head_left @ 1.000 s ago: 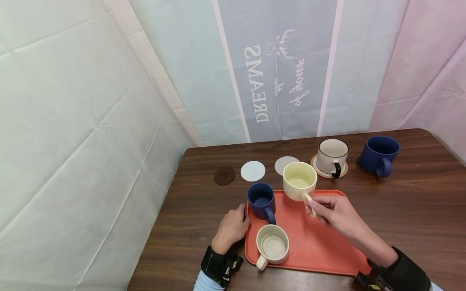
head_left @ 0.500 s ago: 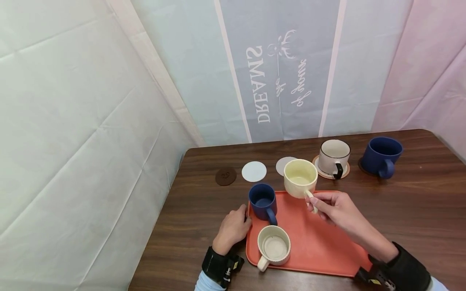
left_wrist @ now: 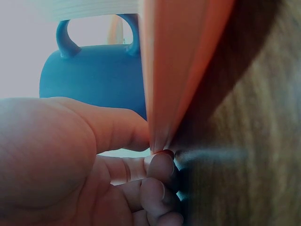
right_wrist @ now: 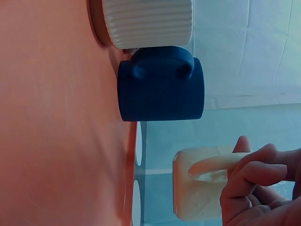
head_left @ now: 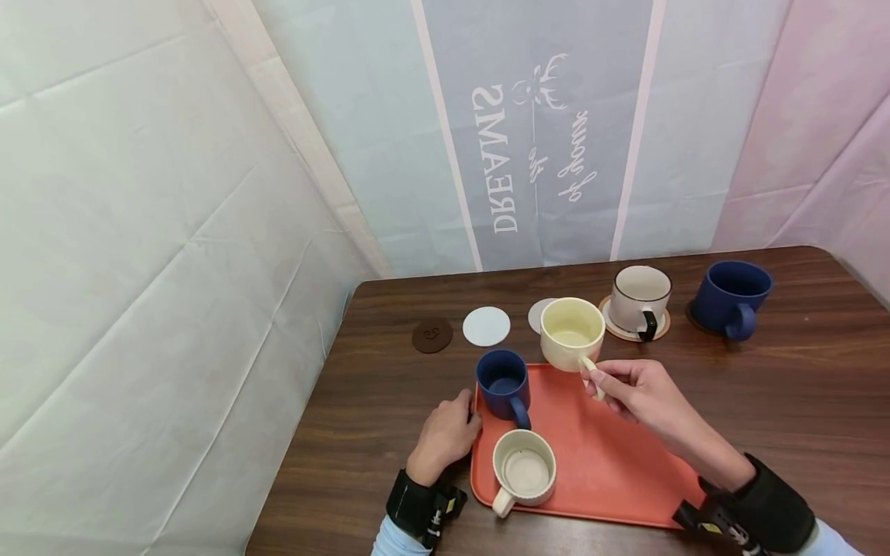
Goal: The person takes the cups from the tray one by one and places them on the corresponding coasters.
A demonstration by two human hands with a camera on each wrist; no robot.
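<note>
Near the tabletop's (head_left: 348, 401) far edge, two coasters (head_left: 663, 325) bear mugs (head_left: 629, 310), three none. Left hand (head_left: 443, 432) pinches tray (head_left: 605, 463), right hand (head_left: 638, 391) cup (head_left: 565, 355).

Our dark wood-grain tabletop (head_left: 361, 401)
On it we see an orange-red tray (head_left: 598, 463) and a row of five round coasters (head_left: 487, 327), two under mugs (head_left: 640, 300).

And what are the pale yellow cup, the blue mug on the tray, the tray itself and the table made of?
Pale yellow cup: probably glazed ceramic; smooth, with soft highlights.
Blue mug: perhaps ceramic too, but matte; its outside shows no sharp glints.
Tray: likely moulded plastic; even orange-red, rounded corners, thin raised rim.
Table: wood or wood-look laminate; dark streaky grain, can't tell which.
</note>
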